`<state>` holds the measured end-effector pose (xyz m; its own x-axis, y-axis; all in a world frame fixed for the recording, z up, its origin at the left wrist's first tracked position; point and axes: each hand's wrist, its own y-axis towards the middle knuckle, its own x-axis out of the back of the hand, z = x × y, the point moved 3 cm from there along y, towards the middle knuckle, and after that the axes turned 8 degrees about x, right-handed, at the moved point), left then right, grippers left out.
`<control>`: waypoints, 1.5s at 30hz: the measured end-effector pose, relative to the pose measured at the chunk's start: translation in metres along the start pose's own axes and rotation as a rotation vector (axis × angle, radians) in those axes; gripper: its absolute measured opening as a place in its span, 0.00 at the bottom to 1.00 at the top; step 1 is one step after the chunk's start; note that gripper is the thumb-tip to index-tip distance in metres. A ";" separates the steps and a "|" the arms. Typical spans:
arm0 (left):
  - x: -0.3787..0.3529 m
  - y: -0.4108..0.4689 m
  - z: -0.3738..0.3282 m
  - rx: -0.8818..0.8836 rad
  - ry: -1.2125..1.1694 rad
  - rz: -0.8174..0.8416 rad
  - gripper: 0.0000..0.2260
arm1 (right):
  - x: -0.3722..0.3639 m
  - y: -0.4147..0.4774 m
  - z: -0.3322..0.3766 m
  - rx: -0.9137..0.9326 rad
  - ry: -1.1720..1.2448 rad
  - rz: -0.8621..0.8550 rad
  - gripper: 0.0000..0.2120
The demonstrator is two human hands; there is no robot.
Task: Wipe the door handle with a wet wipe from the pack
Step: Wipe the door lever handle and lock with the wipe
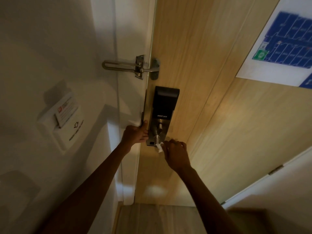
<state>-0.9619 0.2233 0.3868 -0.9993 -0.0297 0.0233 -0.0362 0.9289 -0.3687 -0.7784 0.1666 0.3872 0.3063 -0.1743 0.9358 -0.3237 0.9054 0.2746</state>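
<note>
A dark smart lock [164, 105] sits on the wooden door [202, 81], with a metal handle [157, 137] at its lower end. My right hand [177, 154] pinches a white wet wipe [159, 147] and holds it against the handle's end. My left hand [136, 134] grips the door's edge beside the lock plate, thumb up along the edge, and something white shows above its fingers. The pack of wipes is not in view.
A metal swing-bar door guard [131, 66] spans frame and door above the lock. A white key-card holder [62, 122] with a card hangs on the left wall. A blue floor plan [283, 46] is fixed to the door's upper right. A hinge [275, 169] shows at right.
</note>
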 end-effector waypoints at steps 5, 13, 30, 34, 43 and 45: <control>-0.001 -0.002 0.002 -0.006 -0.035 0.016 0.20 | 0.011 -0.017 -0.053 0.063 0.018 -0.042 0.13; 0.000 -0.002 0.002 -0.032 -0.021 0.006 0.17 | 0.000 -0.047 -0.066 -0.479 0.978 -0.256 0.08; -0.001 -0.003 0.004 -0.015 -0.051 0.009 0.17 | -0.001 -0.057 -0.036 -0.545 0.614 -0.539 0.13; 0.001 -0.003 0.004 -0.040 -0.029 -0.021 0.23 | 0.008 -0.051 -0.040 -0.433 0.491 -0.504 0.12; 0.001 0.000 0.003 -0.037 0.038 0.043 0.25 | 0.006 -0.051 -0.039 -0.450 0.530 -0.523 0.13; 0.002 0.000 0.005 -0.029 0.042 0.050 0.25 | 0.007 -0.044 -0.041 -0.482 0.594 -0.468 0.13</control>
<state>-0.9636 0.2210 0.3826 -0.9985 0.0317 0.0449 0.0144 0.9392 -0.3429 -0.7253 0.1416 0.3725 0.7685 -0.4588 0.4460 0.3210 0.8794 0.3515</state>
